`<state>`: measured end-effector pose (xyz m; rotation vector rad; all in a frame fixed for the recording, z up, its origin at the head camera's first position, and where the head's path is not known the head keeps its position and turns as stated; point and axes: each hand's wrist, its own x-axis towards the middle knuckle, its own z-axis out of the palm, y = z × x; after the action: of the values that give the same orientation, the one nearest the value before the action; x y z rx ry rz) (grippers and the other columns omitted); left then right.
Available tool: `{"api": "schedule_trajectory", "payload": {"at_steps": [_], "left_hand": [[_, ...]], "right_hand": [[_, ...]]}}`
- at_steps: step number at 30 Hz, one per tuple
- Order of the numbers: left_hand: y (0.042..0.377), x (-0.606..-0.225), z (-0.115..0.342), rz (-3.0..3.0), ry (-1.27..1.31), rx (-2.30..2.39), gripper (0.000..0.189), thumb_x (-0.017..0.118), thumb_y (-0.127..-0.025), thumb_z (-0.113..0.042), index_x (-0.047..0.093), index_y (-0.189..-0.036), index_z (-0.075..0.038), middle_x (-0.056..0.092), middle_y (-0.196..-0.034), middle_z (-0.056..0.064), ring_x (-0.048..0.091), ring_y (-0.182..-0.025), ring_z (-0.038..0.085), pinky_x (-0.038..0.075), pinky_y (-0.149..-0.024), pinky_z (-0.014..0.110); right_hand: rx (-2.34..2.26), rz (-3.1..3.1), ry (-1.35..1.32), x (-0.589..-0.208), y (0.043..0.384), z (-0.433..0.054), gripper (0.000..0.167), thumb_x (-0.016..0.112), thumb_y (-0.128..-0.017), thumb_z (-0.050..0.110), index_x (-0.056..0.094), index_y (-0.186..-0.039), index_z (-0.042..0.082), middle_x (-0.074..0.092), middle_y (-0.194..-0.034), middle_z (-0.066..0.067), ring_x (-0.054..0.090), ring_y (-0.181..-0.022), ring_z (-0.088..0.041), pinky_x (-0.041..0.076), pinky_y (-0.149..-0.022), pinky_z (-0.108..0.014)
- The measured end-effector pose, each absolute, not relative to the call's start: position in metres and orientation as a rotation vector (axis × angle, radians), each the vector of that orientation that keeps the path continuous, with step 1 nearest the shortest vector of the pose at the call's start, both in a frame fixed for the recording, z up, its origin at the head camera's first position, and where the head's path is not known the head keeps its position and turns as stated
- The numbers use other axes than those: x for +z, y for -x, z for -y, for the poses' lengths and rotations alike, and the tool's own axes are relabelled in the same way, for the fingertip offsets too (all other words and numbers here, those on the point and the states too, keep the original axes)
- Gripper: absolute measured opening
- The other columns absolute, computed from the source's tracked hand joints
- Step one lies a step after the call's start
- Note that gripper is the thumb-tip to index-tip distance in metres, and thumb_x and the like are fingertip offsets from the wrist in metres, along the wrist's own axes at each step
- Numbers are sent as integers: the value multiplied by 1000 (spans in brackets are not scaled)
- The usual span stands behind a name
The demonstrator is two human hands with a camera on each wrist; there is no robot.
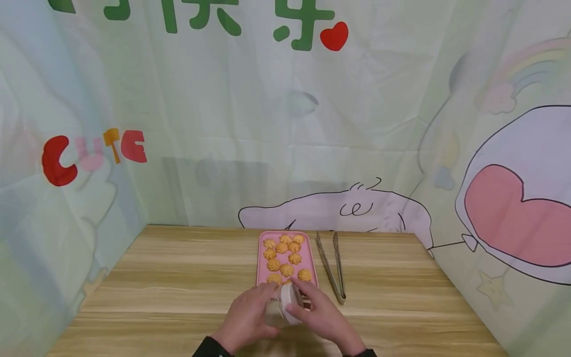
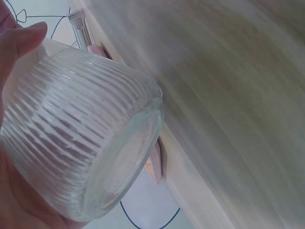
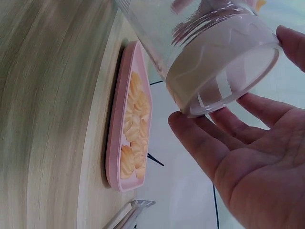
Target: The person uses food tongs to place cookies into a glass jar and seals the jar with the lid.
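A ribbed clear glass jar (image 2: 71, 119) is held tilted on its side above the table, its round base facing the left wrist camera. My left hand (image 1: 250, 315) grips the jar's body, thumb on one side and palm on the other. A white lid (image 3: 221, 69) caps the jar's other end. Around that lid's rim my right hand (image 1: 325, 315) has its fingertips and thumb. Just beyond both hands lies a pink tray (image 1: 259, 260) with several golden swirled cookies (image 1: 287, 269); its near end is partly hidden by the hands.
Metal tongs (image 1: 341, 282) lie spread on the table, right of the tray, their joined end toward me. The wooden table (image 1: 187, 277) meets printed cloth walls (image 1: 214, 124) at the back and both sides.
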<state>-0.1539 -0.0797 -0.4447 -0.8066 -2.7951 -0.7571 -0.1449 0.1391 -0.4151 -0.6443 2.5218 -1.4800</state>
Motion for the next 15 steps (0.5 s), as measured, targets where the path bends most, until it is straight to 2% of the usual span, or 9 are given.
{"api": "schedule_trajectory", "payload": {"at_steps": [5,9,15], "left_hand": [[153,-444,80,2793,809,-753,79,99,-62,-36,58,-128,-23,68,-113,-9,60,-97,6,54,-82,32],[154,-445,80,2776,812,-743,79,99,-61,-37,58,-128,-22,68,-113,-8,61,-98,6,54,-82,32],[154,-446,79,2782,820,-759,79,98,-62,-35,58,-129,-23,68,-115,-9,60,-98,5,55,-84,32]], "right_hand": [[-1476,-2574,475,-414,145,-133,71,64,-102,40,42,-154,-3,51,-150,-31,58,-129,-47,54,-99,-60],[-1430,-2622,298,-413,147,-128,76,59,-102,52,46,-151,-5,57,-144,-32,63,-124,-46,57,-95,-57],[-1413,-2602,356,-413,148,-130,72,63,-102,46,49,-148,-7,59,-143,-30,65,-121,-44,60,-91,-52]]}}
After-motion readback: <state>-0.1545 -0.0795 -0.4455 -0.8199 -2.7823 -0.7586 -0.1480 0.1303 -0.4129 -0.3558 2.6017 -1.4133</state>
